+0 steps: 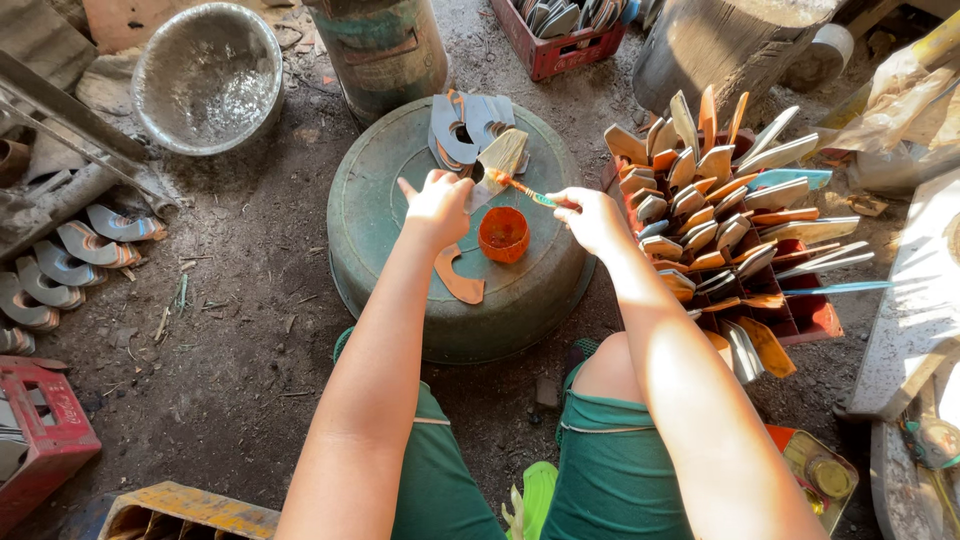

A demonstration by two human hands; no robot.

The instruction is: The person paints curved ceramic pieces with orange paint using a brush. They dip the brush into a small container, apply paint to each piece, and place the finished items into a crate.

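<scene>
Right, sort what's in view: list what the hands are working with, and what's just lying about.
In use:
left hand holding a metal blade
right hand holding a paintbrush
orange paint cup
upturned green tub
orange-coated blade
grey blades stacked on the tub
crate of coated blades

Lying about:
metal bowl
blades on the ground
far red crate

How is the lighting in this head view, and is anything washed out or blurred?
Head view: hard sunlight from the right overexposes the right hand, that forearm and the pale slab; the left hand is bright too; the metal bowl shows glare; the dirt floor sits in shade; the brush looks sharp, no obvious motion blur.
</scene>
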